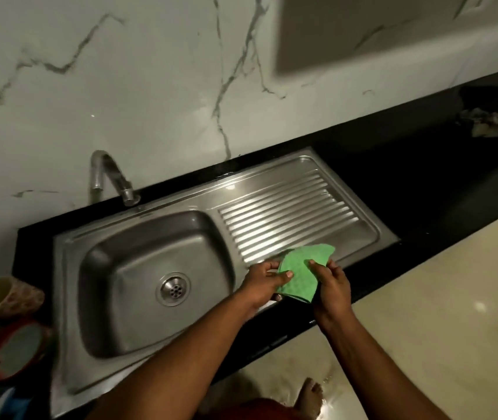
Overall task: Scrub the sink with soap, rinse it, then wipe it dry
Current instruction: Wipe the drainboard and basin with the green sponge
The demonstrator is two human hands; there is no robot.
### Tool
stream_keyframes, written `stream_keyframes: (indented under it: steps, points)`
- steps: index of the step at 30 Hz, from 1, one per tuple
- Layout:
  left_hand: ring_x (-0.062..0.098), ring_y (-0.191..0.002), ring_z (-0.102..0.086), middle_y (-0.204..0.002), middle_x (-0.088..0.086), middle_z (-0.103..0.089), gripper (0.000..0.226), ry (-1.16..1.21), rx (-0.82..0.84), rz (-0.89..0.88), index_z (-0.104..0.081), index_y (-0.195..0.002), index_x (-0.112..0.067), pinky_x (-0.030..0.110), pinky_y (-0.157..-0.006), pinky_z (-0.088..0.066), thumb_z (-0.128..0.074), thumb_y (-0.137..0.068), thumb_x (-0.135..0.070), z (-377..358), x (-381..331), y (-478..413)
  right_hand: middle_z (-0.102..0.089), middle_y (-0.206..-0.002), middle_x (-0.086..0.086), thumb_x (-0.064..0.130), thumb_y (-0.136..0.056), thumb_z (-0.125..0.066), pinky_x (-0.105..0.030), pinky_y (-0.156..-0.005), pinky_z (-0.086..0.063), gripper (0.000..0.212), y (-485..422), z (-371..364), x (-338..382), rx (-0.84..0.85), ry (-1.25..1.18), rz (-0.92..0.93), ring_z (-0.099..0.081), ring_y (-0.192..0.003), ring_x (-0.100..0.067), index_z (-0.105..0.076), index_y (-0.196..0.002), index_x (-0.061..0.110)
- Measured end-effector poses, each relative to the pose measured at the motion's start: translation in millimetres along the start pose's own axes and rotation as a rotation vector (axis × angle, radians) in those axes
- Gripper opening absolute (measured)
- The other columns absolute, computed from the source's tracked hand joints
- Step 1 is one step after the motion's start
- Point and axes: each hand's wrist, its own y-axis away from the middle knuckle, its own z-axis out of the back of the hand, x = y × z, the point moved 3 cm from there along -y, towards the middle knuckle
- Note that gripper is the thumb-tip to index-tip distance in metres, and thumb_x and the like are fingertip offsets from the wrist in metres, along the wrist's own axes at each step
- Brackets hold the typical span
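Right, I'm looking down on the sink, which is sitting sunk into the black counter. Both hands are meeting at about four o'clock from the drain, just over the front lip of the drainboard. The left hand is pinching the near-left edge of the green cloth, thumb lying on top. The right hand is gripping the cloth's right side the same way, so neither hand is free.

I'm reading this two-handed hold as squaring the cloth into a flat pad before it goes onto the steel. Holding it above the drainboard is keeping any drips over the metal rather than the floor.

The steel itself is showing a dull grey sheen in the basin and bright glare along the drainboard ridges at twelve o'clock from the hands. I'm seeing no suds anywhere, and nothing is running from the tap at eleven o'clock. I'm not able to tell whether the surface is wet or dry, so I'm only guessing we're at a wiping stage.
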Motion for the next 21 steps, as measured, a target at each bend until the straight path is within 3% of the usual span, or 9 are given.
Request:
stream_keyframes:
  steps: [2, 6, 10, 13, 15, 17, 21]
  points:
    - [0.012, -0.074, -0.068, -0.11, 0.01, -0.075, 0.033, 0.005, -0.002, 0.029, -0.067, -0.123, -0.009, 0.024, -0.056, -0.051, -0.079, -0.094, -0.019, -49, -2, -14, -0.065, -0.114, -0.03, -0.006, -0.091, -0.064, -0.055, -0.092, -0.052, 0.034, -18, 33, 32, -0.083, -0.013, 0.087, -0.064, -0.101, -0.042, -0.054, -0.123, -0.008]
    - [0.01, -0.059, -0.061, -0.098, 0.007, -0.073, 0.03, -0.041, 0.043, 0.021, -0.067, -0.124, -0.004, 0.021, -0.055, -0.05, -0.075, -0.096, -0.015, -134, -14, -37, -0.057, -0.101, -0.018, -0.005, -0.091, -0.063, -0.046, -0.085, -0.051, 0.031, -60, 99, 100, -0.232, 0.007, 0.232, -0.058, -0.093, -0.031, -0.054, -0.121, 0.001]
    - [0.012, -0.067, -0.062, -0.109, 0.009, -0.078, 0.026, -0.101, 0.058, -0.039, -0.067, -0.122, -0.009, 0.02, -0.057, -0.048, -0.073, -0.099, -0.018, -192, -30, -52, -0.053, -0.083, 0.001, 0.001, -0.089, -0.069, -0.03, -0.07, -0.05, 0.028, -94, 161, 159, -0.387, 0.142, 0.335, -0.057, -0.071, -0.012, -0.052, -0.099, 0.021]
    - [0.013, -0.074, -0.063, -0.111, 0.006, -0.078, 0.024, -0.136, 0.06, -0.046, -0.068, -0.121, -0.013, 0.016, -0.057, -0.048, -0.073, -0.099, -0.022, -208, -37, -62, -0.057, -0.09, 0.01, 0.015, -0.084, -0.073, -0.024, -0.072, -0.052, 0.033, -116, 183, 189, -0.504, 0.355, 0.46, -0.06, -0.071, 0.004, -0.051, -0.105, 0.027]
    - [0.012, -0.076, -0.064, -0.112, 0.003, -0.078, 0.024, -0.157, 0.057, -0.047, -0.069, -0.12, -0.014, 0.014, -0.057, -0.048, -0.073, -0.098, -0.023, -211, -37, -70, -0.061, -0.101, 0.003, 0.018, -0.08, -0.073, -0.028, -0.079, -0.052, 0.038, -136, 180, 201, -0.56, 0.477, 0.531, -0.062, -0.088, -0.008, -0.051, -0.11, 0.025]
    - [0.011, -0.077, -0.065, -0.112, 0.002, -0.077, 0.024, -0.17, 0.05, -0.047, -0.07, -0.12, -0.015, 0.013, -0.058, -0.048, -0.073, -0.098, -0.025, -212, -37, -79, -0.061, -0.116, -0.011, 0.016, -0.08, -0.075, -0.023, -0.084, -0.045, 0.045, -160, 167, 203, -0.595, 0.569, 0.531, -0.06, -0.102, -0.024, -0.054, -0.119, 0.015]
    - [0.009, -0.077, -0.067, -0.11, -0.003, -0.078, 0.022, -0.191, 0.044, -0.049, -0.071, -0.116, -0.02, 0.015, -0.061, -0.048, -0.075, -0.097, -0.029, -215, -38, -98, -0.051, -0.129, -0.018, 0.024, -0.085, -0.076, -0.029, -0.094, -0.043, 0.055, -193, 136, 186, -0.505, 0.724, 0.376, -0.057, -0.112, -0.033, -0.053, -0.131, 0.007]
